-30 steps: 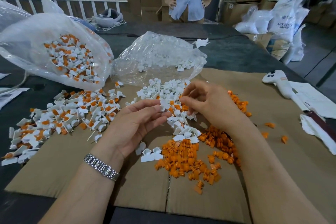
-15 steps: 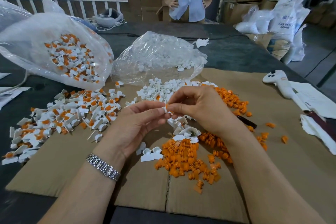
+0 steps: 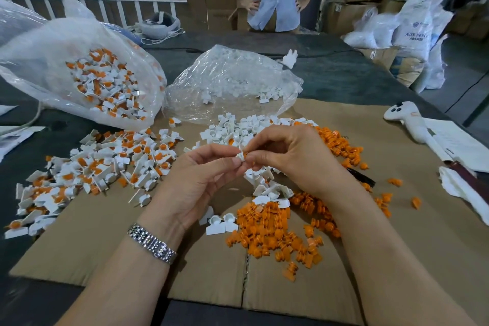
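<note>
Pinching a white cap (image 3: 240,158), the left hand (image 3: 195,182) abuts the right hand (image 3: 293,161) pinching an orange plug (image 3: 245,154); skewed pressing could pop either onto the pile (image 3: 267,230) beneath the fingers.

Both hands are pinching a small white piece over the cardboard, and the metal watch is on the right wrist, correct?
No: the head view shows the metal watch on the left wrist, not the right. The left hand and right hand do pinch the small white piece over the cardboard.
</note>
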Demonstrator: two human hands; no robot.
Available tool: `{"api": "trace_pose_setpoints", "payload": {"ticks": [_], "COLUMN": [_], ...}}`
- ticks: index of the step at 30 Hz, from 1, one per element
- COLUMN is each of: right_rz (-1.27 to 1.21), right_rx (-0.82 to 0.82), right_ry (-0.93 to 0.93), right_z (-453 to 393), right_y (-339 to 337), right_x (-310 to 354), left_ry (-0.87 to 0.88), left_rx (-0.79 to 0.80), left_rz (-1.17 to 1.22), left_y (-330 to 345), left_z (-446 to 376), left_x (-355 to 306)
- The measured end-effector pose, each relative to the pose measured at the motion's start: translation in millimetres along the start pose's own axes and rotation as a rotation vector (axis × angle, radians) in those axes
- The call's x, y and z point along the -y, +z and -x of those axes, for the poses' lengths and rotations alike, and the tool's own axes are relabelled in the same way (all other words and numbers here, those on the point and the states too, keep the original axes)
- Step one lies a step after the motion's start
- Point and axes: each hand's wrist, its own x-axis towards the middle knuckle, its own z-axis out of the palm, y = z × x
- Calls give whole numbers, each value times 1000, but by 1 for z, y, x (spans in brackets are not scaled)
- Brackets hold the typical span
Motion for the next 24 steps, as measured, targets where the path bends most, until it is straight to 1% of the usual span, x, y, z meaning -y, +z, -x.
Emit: {"api": "trace_pose_setpoints", "payload": {"ticks": [3,8,11,13,15,16,17,18,19,20,23,24], "right_rz": [14,109,166,207,211,191,155,105,51,2,-36,-29], "right_rx": [-13,22,-4,-37,-61,-74,-88,-95,-88,-70,-16,-15], "right_ry": [-12,-16,-11,-19,-2,20,48,76,97,107,85,72], "right_z": [0,1,1,1,0,0,0,-1,-1,0,2,2], "right_y": [0,-2,-1,4,9,11,12,12,12,11,8,8], "right_x": [1,3,4,5,6,6,6,7,8,9,12,13], "left_ry": [-1,-2,27,59,130,177,219,244,252,240,153,136], "left_rx": [10,-57,-63,-83,-120,-135,-144,-151,-153,-145,-73,-57], "left_rz": [-3,13,-16,-120,-369,-491,-561,-581,-562,-491,-128,-58], "left_y": [0,2,2,3,4,4,3,2,1,0,-2,-3], "left_z": [1,1,2,4,7,8,8,8,7,6,2,0], "left_x": [-1,-1,0,1,2,2,3,4,3,2,1,1]}}
